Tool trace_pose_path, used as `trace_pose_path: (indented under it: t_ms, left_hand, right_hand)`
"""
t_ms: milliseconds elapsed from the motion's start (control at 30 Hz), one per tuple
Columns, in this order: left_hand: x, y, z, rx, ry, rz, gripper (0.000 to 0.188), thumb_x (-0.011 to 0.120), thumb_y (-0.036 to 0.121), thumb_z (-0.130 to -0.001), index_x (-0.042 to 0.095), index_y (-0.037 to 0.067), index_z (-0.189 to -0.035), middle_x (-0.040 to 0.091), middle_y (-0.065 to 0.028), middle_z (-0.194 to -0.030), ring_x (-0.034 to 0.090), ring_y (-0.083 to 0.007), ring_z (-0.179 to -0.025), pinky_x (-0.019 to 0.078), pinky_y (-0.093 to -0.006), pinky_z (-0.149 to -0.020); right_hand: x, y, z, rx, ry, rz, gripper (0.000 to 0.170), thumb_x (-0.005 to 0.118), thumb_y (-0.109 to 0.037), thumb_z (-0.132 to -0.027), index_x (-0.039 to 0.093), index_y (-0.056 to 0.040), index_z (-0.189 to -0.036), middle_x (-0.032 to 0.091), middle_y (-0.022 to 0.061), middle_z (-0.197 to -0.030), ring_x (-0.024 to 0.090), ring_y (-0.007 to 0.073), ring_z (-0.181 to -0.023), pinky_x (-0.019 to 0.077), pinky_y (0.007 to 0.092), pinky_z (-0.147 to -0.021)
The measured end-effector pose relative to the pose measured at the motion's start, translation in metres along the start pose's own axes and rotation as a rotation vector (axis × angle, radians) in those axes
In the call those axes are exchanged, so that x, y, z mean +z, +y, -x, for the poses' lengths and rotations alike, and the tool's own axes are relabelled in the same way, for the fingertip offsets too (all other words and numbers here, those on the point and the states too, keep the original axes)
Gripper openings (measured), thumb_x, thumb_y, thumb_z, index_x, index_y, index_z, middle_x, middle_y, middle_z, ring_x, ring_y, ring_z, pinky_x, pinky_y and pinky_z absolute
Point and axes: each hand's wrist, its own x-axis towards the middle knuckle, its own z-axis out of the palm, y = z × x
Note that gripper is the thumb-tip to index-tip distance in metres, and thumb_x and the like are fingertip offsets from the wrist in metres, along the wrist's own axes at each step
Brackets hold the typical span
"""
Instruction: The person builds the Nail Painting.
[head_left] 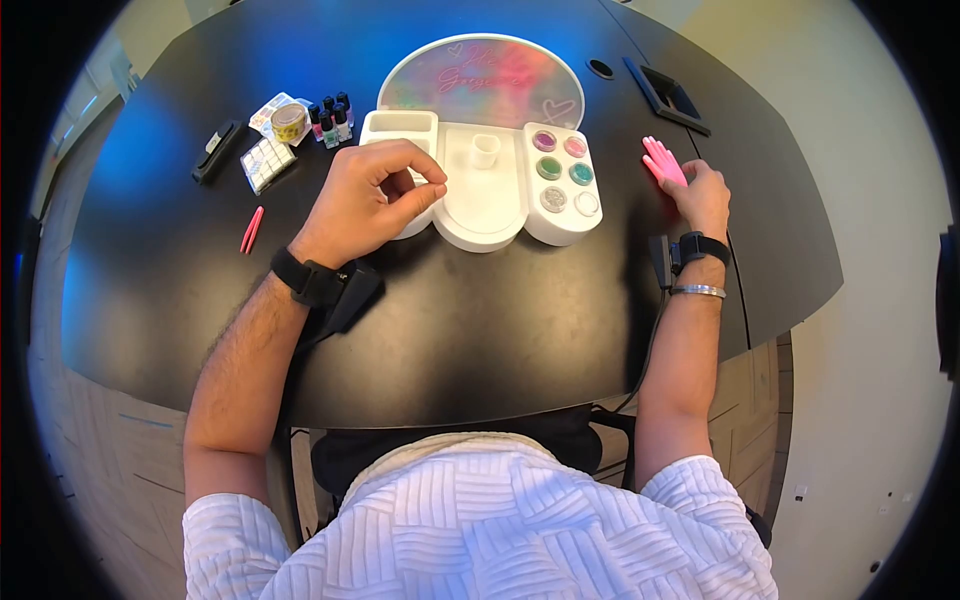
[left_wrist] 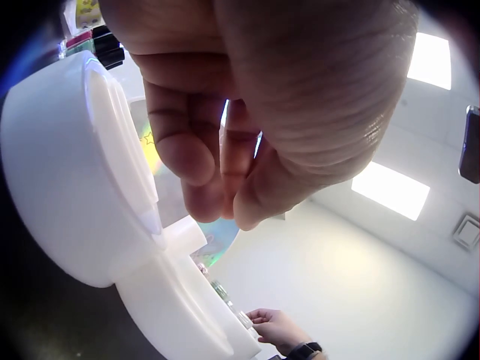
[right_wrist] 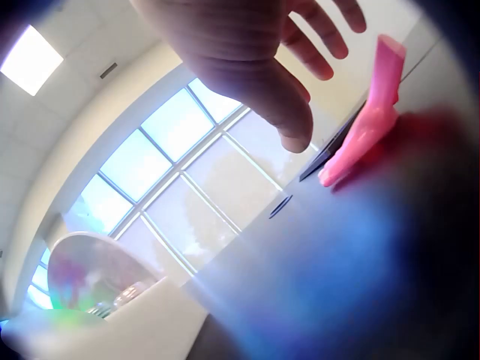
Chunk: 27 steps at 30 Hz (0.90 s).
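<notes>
My left hand [head_left: 375, 195] is raised over the left part of a white vanity-style organizer [head_left: 475, 232]. Its thumb tip meets the curled fingertips, and I see no object between them in the left wrist view. To the right, my right hand [head_left: 705, 198] is just beside a small pink plastic model hand [head_left: 660, 158] on the table. In the right wrist view its fingers are spread and apart from the pink model hand [right_wrist: 369, 124]. Small pots of coloured glitter [head_left: 550, 167] sit in the organizer's right section, below its rounded mirror-like back panel [head_left: 420, 85].
Nail polish bottles [head_left: 332, 125], a roll of tape [head_left: 289, 122], a white gridded case [head_left: 266, 163], a black stapler-like object [head_left: 215, 152] and pink tweezers [head_left: 252, 230] lie at the left. A black-framed table insert [head_left: 668, 95] and a round cable hole [head_left: 600, 69] are at the back right.
</notes>
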Motion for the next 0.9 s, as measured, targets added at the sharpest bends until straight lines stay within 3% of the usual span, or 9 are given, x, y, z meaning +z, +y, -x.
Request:
trace_pose_path:
  t_ms: [67,267,467,567,633,667,700,767,900]
  left_hand:
    - [0.0,0.001,0.0,0.01,0.011,0.006,0.007,0.083,0.006,-0.094,0.08,0.003,-0.099,0.074,0.0,-0.086,0.062,-0.0061,-0.069,0.0495,-0.0246,-0.066]
    - [0.0,0.001,0.0,0.037,0.022,0.017,0.006,0.083,0.006,-0.094,0.08,0.003,-0.099,0.074,0.0004,-0.087,0.061,-0.0057,-0.069,0.0483,-0.0241,-0.065]
    - [-0.001,0.002,0.0,0.028,0.034,0.029,0.007,0.083,0.006,-0.094,0.08,0.003,-0.099,0.074,0.0007,-0.087,0.06,-0.0054,-0.068,0.0478,-0.024,-0.064]
    - [-0.001,0.001,0.0,0.011,0.04,0.034,0.006,0.083,0.006,-0.094,0.08,0.004,-0.098,0.074,0.001,-0.087,0.06,-0.0052,-0.068,0.0477,-0.024,-0.064]
    - [-0.001,0.0,0.0,0.022,0.05,0.042,0.006,0.083,0.006,-0.094,0.08,0.003,-0.099,0.074,0.0012,-0.087,0.06,-0.0051,-0.068,0.0478,-0.0239,-0.064]
    - [-0.001,0.0,0.0,0.022,0.053,0.04,0.006,0.083,0.006,-0.094,0.08,0.003,-0.099,0.074,0.0012,-0.087,0.06,-0.0051,-0.068,0.0478,-0.0239,-0.064]
    - [-0.001,0.0,-0.001,0.027,0.063,0.037,0.006,0.083,0.006,-0.095,0.079,0.003,-0.099,0.074,0.0009,-0.087,0.061,-0.0051,-0.068,0.048,-0.0236,-0.064]
    - [-0.002,-0.001,0.0,0.031,0.075,0.03,0.007,0.083,0.007,-0.095,0.079,0.003,-0.099,0.074,0.0006,-0.087,0.062,-0.005,-0.068,0.0482,-0.0233,-0.064]
    - [0.001,-0.001,0.001,0.025,0.085,0.167,0.018,0.077,0.008,-0.103,0.071,0.004,-0.119,0.075,-0.002,-0.092,0.064,-0.006,-0.071,0.0503,-0.0225,-0.066]
  right_hand:
    - [0.006,0.006,-0.002,0.064,-0.023,0.017,0.055,0.091,-0.037,-0.085,0.074,-0.0134,-0.132,0.072,0.0146,-0.133,0.071,0.0408,-0.118,0.0577,0.0505,-0.103]
    - [0.038,0.031,-0.015,-0.021,-0.053,-0.072,0.055,0.091,-0.03,-0.084,0.074,-0.0091,-0.132,0.074,0.0181,-0.131,0.072,0.0414,-0.122,0.0578,0.0501,-0.105]
    - [0.029,0.019,-0.017,-0.061,0.151,-0.176,0.032,0.081,-0.021,-0.091,0.078,-0.0055,-0.12,0.079,0.0218,-0.113,0.076,0.0438,-0.109,0.0588,0.0528,-0.1]
    - [-0.002,-0.013,-0.001,-0.123,0.321,-0.213,0.027,0.079,-0.022,-0.096,0.078,-0.0039,-0.117,0.08,0.0198,-0.112,0.077,0.039,-0.104,0.0612,0.048,-0.094]
    - [-0.016,-0.03,0.007,-0.268,0.534,-0.599,0.025,0.077,-0.024,-0.102,0.078,-0.0032,-0.116,0.079,0.0168,-0.107,0.078,0.032,-0.096,0.0621,0.0406,-0.086]
    - [-0.02,-0.034,0.009,-0.405,0.627,-0.642,0.027,0.074,-0.027,-0.108,0.077,-0.0019,-0.115,0.078,0.0115,-0.102,0.075,0.0224,-0.09,0.0608,0.0339,-0.081]
    - [-0.024,-0.037,0.011,-0.407,0.627,-0.643,0.027,0.074,-0.027,-0.108,0.077,-0.0019,-0.115,0.078,0.0115,-0.102,0.075,0.0224,-0.09,0.0608,0.0339,-0.081]
    - [-0.028,-0.046,0.019,-0.565,0.56,-0.945,0.029,0.072,-0.028,-0.11,0.076,0.0005,-0.116,0.076,0.0093,-0.103,0.074,0.0186,-0.09,0.06,0.0327,-0.08]
    - [-0.032,-0.07,0.042,-0.743,0.431,-1.265,0.029,0.07,-0.025,-0.111,0.074,0.0034,-0.117,0.074,0.0092,-0.104,0.072,0.016,-0.09,0.0589,0.0309,-0.079]
